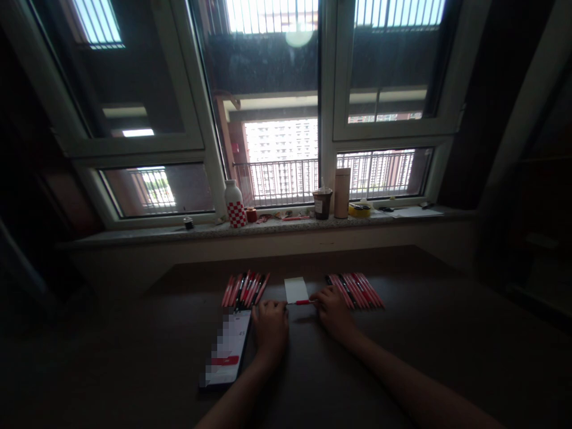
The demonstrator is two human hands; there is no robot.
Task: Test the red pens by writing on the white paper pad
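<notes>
Table, head view: a dark brown table [402,345] is extending under both hands, its far edge running below the windowsill.
Pen: a slim pen with a red middle section [302,302] is lying crosswise between the hands, at the near edge of the paper.
Right hand: the right hand [336,313] is holding the pen's right end between narrowed fingertips.
Left hand: the left hand [270,326] is reaching the pen's left end with bent fingers; whether they are gripping it cannot be told.
Paper: a small white rectangular sheet [295,289] is resting toward the table's far edge.
Pen rows: a left row of pink, red and black pens [245,290] is fanning out toward the far left corner; a similar right row [361,291] is slanting beside the right hand.
Phone: a dark-edged smartphone with a lit screen [230,345] is lying just beside the left hand.
Windowsill: a speckled stone windowsill [205,230] is bearing a white bottle with red checks [235,205], a dark-filled cup [322,204] and a tall tan cylinder [342,193].
</notes>
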